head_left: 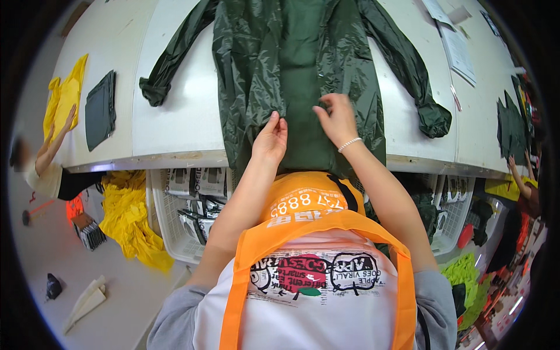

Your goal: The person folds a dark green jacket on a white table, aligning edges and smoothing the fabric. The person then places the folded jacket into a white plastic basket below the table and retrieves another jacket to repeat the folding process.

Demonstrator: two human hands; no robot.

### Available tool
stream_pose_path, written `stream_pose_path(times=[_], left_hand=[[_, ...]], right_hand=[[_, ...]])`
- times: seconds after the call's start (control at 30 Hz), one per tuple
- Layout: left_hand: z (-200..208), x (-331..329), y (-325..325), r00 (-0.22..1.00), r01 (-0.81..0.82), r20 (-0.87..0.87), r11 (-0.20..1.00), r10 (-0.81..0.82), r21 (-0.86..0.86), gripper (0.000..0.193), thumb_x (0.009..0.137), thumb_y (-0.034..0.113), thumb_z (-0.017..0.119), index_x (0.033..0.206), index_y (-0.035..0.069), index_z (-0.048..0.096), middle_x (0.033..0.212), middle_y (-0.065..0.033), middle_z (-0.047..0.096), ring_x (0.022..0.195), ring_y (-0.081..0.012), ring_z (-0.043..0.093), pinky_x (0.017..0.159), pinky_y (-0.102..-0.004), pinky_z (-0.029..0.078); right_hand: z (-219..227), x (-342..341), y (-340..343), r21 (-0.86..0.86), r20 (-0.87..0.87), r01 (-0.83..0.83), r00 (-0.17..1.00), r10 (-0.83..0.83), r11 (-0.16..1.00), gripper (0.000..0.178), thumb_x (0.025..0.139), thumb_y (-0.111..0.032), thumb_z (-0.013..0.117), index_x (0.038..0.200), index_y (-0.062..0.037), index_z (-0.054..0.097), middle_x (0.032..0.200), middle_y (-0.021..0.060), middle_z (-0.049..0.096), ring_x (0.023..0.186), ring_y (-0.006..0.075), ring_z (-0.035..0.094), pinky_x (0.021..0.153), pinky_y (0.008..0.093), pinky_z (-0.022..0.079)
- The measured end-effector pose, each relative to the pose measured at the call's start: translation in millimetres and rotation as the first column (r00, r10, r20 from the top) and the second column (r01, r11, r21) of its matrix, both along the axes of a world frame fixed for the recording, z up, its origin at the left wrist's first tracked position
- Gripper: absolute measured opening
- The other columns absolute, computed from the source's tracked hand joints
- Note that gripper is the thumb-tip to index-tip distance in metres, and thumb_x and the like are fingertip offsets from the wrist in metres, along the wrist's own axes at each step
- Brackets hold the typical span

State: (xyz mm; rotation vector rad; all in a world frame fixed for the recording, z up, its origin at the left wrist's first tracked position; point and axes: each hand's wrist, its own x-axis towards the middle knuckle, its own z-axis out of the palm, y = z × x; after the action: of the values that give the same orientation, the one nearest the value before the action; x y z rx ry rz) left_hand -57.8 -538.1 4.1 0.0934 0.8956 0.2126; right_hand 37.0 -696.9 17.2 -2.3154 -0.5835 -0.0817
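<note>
A dark green, shiny raincoat [303, 70] lies on the white table in front of me, its front parted down the middle and its sleeves spread to both sides. My left hand [271, 139] pinches the edge of the left front panel between thumb and fingers. Close by, my right hand [339, 121] is at the edge of the right front panel. Its fingers are bent and blurred by motion, so whether they grip the cloth cannot be made out. The lower end of the coat hangs over the table's near edge against my orange apron [297, 195].
On the left of the table [181, 125] lie a folded dark green stack [100, 111] and a yellow garment [71, 90] under another person's hand. Papers [458, 55] lie at the far right. White baskets [189, 249] with packages stand below the edge, beside yellow cloth [129, 219].
</note>
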Motion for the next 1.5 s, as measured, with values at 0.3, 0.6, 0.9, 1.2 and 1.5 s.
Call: stream_pose_path(times=[0.3, 0.6, 0.9, 1.2, 1.5], left_hand=[[-4.2, 4.9, 0.7, 0.995, 0.086, -0.05, 0.996, -0.087, -0.026, 0.012, 0.085, 0.001, 0.065, 0.093, -0.004, 0.057, 0.092, -0.0097, 0.058, 0.083, -0.0178, 0.06, 0.078, -0.0234, 0.057], [4.8, -5.8, -5.6, 0.927, 0.354, 0.151, 0.934, -0.343, -0.053, 0.018, 0.087, 0.011, 0.066, 0.098, -0.001, 0.058, 0.097, -0.0112, 0.062, 0.093, -0.0217, 0.061, 0.083, -0.0297, 0.053], [12.9, 3.8, -47.0, 0.809, 0.584, -0.069, 0.788, -0.583, 0.196, 0.025, 0.087, 0.016, 0.065, 0.108, 0.003, 0.059, 0.107, -0.0062, 0.062, 0.105, -0.0165, 0.056, 0.092, -0.033, 0.043], [5.3, 8.2, -51.9, 0.806, 0.589, -0.084, 0.779, -0.586, 0.215, 0.02, 0.09, 0.013, 0.062, 0.105, 0.001, 0.059, 0.107, -0.0068, 0.06, 0.104, -0.0193, 0.056, 0.09, -0.0326, 0.045], [-5.0, 8.0, -54.6, 0.839, 0.541, -0.038, 0.824, -0.543, 0.168, 0.012, 0.089, 0.01, 0.063, 0.098, 0.003, 0.058, 0.096, -0.0062, 0.061, 0.092, -0.0185, 0.058, 0.081, -0.031, 0.047]], right_hand=[[-11.0, 9.9, -26.6, -0.439, -0.106, -0.003, 0.993, -0.049, 0.898, 0.015, 0.078, -0.013, 0.06, 0.083, 0.0005, 0.064, 0.082, 0.0207, 0.063, 0.083, 0.0395, 0.061, 0.075, 0.0457, 0.051], [34.5, 0.9, -69.4, 0.233, -0.453, 0.367, 0.86, -0.233, 0.9, 0.021, 0.086, -0.014, 0.064, 0.095, 0.0048, 0.06, 0.071, 0.0008, 0.06, 0.063, 0.0066, 0.05, 0.058, 0.0237, 0.042], [-13.0, -41.5, -1.0, 0.181, -0.515, 0.271, 0.845, -0.144, 0.945, 0.024, 0.09, -0.018, 0.057, 0.077, 0.0023, 0.053, 0.059, 0.0123, 0.054, 0.052, 0.0188, 0.047, 0.053, 0.0337, 0.038], [8.1, -43.2, -14.1, 0.071, -0.279, 0.362, 0.902, -0.33, 0.929, 0.016, 0.084, -0.015, 0.066, 0.088, -0.001, 0.06, 0.073, 0.0096, 0.058, 0.068, 0.0284, 0.055, 0.065, 0.0364, 0.045], [23.7, -92.3, -5.9, -0.274, -0.109, 0.131, 0.98, -0.166, 0.953, 0.015, 0.08, -0.018, 0.066, 0.082, -0.0055, 0.058, 0.083, 0.0111, 0.058, 0.081, 0.0296, 0.06, 0.067, 0.0405, 0.051]])
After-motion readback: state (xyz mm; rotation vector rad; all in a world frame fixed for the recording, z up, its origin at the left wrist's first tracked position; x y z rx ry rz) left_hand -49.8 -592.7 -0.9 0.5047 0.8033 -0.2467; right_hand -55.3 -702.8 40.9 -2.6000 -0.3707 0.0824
